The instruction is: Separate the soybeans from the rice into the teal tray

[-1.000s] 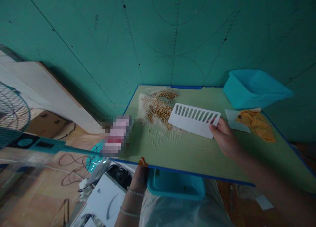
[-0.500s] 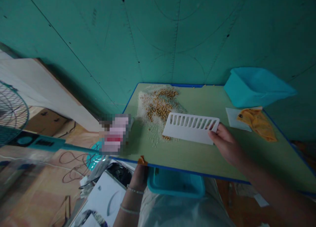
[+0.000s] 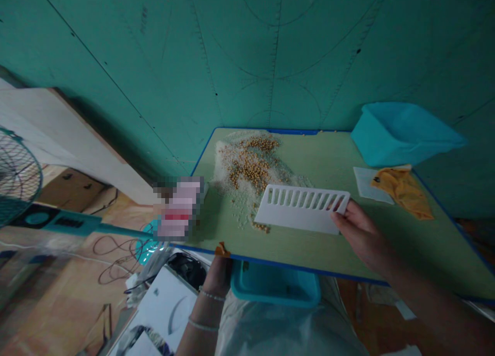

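Right hand (image 3: 361, 235): pinches slotted white scraper (image 3: 301, 209) mid-table, beside grain pile (image 3: 251, 165).
Left hand (image 3: 218, 273): grips teal bin (image 3: 274, 286) under near edge.

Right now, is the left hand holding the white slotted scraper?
No, the right hand grips the white slotted scraper by one end; the left hand is below the table edge.

A white slotted scraper (image 3: 301, 209) is seen on a pale green, blue-edged worktop (image 3: 309, 242); golden-brown beans (image 3: 249, 162) are mixed into white grains (image 3: 228, 160); both tubs (image 3: 402, 134) are turquoise.
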`<state>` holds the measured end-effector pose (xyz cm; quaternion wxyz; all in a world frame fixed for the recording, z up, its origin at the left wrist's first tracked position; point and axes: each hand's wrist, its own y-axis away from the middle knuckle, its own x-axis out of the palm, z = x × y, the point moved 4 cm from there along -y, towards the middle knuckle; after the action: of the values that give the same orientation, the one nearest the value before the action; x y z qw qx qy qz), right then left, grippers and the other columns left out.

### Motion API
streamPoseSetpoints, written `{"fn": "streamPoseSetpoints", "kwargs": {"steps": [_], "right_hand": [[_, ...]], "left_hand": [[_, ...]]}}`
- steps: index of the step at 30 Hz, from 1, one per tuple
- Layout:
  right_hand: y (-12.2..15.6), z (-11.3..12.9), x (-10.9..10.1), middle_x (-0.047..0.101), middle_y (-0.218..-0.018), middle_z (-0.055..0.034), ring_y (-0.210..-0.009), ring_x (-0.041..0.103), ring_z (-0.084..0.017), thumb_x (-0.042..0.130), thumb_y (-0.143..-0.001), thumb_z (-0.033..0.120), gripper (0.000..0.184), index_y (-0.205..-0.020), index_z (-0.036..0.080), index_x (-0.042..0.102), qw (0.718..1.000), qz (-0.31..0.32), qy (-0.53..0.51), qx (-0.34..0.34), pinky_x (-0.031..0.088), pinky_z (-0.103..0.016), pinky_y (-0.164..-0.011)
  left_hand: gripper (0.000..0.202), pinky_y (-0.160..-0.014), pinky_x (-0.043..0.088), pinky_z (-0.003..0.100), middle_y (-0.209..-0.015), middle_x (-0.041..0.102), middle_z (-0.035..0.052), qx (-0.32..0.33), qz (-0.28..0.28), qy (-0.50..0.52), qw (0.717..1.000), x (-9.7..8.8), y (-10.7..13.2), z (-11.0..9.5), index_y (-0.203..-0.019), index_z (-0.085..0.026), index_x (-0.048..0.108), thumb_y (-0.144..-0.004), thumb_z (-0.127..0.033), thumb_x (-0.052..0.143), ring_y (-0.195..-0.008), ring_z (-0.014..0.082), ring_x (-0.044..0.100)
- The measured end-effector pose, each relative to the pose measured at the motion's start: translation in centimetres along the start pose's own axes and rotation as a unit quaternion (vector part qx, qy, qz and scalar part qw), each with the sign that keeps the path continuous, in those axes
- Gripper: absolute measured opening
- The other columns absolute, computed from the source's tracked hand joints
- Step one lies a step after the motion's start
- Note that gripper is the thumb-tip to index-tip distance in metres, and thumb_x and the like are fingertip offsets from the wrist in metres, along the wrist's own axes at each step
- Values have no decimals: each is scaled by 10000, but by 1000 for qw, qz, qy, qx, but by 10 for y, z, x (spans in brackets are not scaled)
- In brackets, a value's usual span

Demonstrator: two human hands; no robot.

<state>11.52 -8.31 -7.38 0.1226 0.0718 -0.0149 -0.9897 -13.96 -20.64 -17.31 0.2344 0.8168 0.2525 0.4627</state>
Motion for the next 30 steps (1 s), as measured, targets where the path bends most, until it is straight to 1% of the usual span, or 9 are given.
{"fn": "streamPoseSetpoints", "kwargs": {"steps": [4, 7, 10, 13, 15, 19, 22, 26, 30], "right_hand": [[-11, 9, 3, 681, -947, -38, -879, 635, -211, 513, -805, 327, 196, -990, 260, 523, 999, -27, -22, -34, 491, -391, -789], [-25, 16, 12, 670, -975, -41, -909, 623, -212, 517, -792, 321, 232, -1016, 265, 495, 998, -31, -25, -49, 477, -406, -814], [-41, 23, 29, 669, -949, -39, -903, 621, -209, 523, -772, 295, 230, -996, 256, 491, 998, -6, -24, -57, 469, -413, -824], [-56, 28, 50, 666, -929, -36, -892, 622, -201, 513, -755, 248, 181, -934, 244, 497, 997, 26, -22, -69, 462, -411, -837], [-65, 31, 63, 663, -937, -35, -906, 620, -192, 497, -751, 216, 163, -912, 240, 495, 996, 45, -22, -78, 452, -404, -859], [-78, 32, 81, 656, -978, -27, -948, 609, -179, 486, -758, 192, 176, -925, 246, 502, 993, 80, -18, -90, 439, -392, -895], [-85, 28, 86, 658, -967, -20, -928, 612, -179, 497, -758, 203, 169, -919, 253, 513, 991, 98, -13, -90, 439, -401, -896], [-88, 21, 85, 662, -935, -12, -927, 611, -186, 512, -749, 216, 163, -907, 259, 516, 991, 109, -10, -82, 439, -415, -887], [-83, 19, 79, 664, -938, -7, -945, 605, -187, 516, -754, 234, 158, -910, 257, 525, 991, 115, -7, -74, 448, -407, -871]], "left_hand": [[297, -1019, 373, 407, -965, 744, 48, 5, 5, -5, 1000, -3, -1, -1, -845, -209, 694, -560, -226, 774, -1176, 294, 501], [279, -1008, 386, 416, -996, 735, 59, -1, 14, -13, 1000, -2, 2, -2, -873, -196, 689, -601, -223, 747, -1166, 296, 512], [260, -993, 397, 446, -1013, 729, 67, -14, 20, -20, 1000, 0, 6, -3, -920, -190, 680, -664, -234, 693, -1133, 298, 541], [284, -981, 407, 449, -997, 732, 75, -22, 23, -24, 999, 0, 10, -5, -952, -180, 669, -669, -177, 666, -1101, 299, 566], [265, -971, 417, 441, -947, 743, 82, -27, 21, -26, 999, -2, 13, -7, -919, -164, 675, -656, -147, 657, -1079, 303, 581], [150, -950, 439, 418, -816, 754, 99, -30, 16, -28, 999, -11, 17, -12, -794, -139, 681, -649, -171, 660, -1046, 311, 600], [179, -947, 442, 413, -793, 753, 95, -22, 15, -26, 999, -17, 16, -13, -822, -136, 679, -647, -170, 664, -1033, 301, 609], [241, -958, 432, 413, -828, 753, 89, -13, 21, -23, 999, -18, 13, -12, -895, -142, 674, -668, -222, 671, -1027, 282, 615], [189, -954, 437, 410, -838, 755, 78, -14, 27, -23, 999, -15, 12, -11, -845, -151, 682, -666, -209, 666, -1021, 278, 619]]}}
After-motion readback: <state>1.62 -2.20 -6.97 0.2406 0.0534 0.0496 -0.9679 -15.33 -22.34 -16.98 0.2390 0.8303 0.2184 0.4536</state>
